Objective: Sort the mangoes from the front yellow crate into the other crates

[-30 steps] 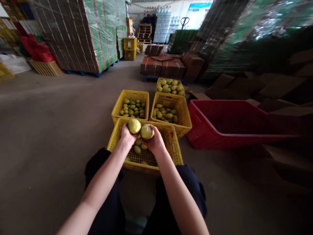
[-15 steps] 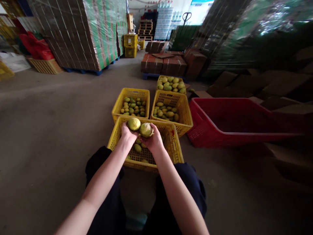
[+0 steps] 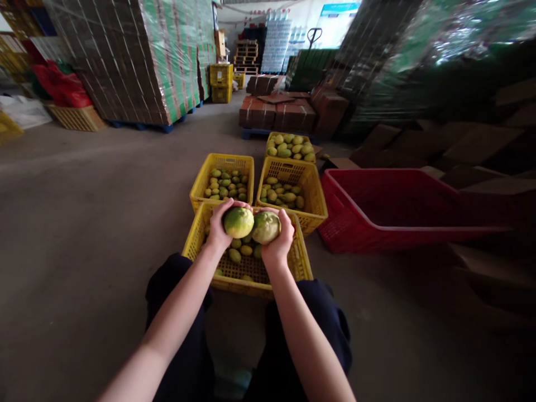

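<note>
My left hand (image 3: 218,226) is closed around a yellow-green oval fruit (image 3: 238,223), its fingers wrapped over the far side. Beside it, my right hand (image 3: 285,239) grips a paler, ridged fruit (image 3: 267,227). The two fruits are side by side, touching or nearly so, with their ends turned toward me. Both hands are raised above the near yellow crate (image 3: 247,286), which stands between my knees. More loose fruits (image 3: 246,250) lie on its slatted bottom, partly hidden by my hands and forearms.
Behind the near crate stand a left yellow crate (image 3: 232,162), a right yellow crate (image 3: 313,192) and a farther heaped crate (image 3: 311,160), all holding similar fruit. A red tub (image 3: 341,223) is at the right. Flattened cartons (image 3: 257,111) and wrapped pallet stacks (image 3: 180,61) stand beyond.
Both hands have lifted the fruits closer to me and turned them, so their ends now face me. The fruits look larger, and the right one has moved slightly right.
</note>
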Motion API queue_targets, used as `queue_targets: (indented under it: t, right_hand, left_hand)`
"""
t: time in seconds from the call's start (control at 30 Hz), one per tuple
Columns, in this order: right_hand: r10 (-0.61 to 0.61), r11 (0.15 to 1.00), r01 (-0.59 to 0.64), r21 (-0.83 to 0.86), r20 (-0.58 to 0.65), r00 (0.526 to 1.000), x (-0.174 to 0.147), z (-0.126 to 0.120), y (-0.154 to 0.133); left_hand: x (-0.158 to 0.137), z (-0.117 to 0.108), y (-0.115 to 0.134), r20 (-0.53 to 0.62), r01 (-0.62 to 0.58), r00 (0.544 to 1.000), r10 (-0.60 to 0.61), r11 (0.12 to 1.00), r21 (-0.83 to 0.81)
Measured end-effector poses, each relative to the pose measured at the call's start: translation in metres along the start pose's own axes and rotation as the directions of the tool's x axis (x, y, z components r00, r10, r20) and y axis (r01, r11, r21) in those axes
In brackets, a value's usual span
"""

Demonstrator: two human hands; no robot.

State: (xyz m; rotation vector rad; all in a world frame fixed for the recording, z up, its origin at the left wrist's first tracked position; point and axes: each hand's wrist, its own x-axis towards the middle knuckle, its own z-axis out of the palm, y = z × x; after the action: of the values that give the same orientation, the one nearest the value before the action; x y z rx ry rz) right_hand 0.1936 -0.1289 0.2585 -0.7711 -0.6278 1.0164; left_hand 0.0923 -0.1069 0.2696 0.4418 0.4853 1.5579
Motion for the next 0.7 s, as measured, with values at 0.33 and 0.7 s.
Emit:
queue_targets:
  t: [0.33,0.7]
  right_hand:
    - [0.119,0.993,-0.119,-0.004,-0.027,0.993,0.002,-0.001,-0.006]
    - [0.511,0.805,-0.477,0.352,-0.002,0.860,0.022,-0.002,-0.015]
  left_hand:
    - [0.008,0.001,-0.003,-0.146,0.139,0.977,-0.155,0.984,-0.109]
    - [0.019,-0.003,-0.014,-0.244,0.245,0.902,-0.355,0.888,-0.388]
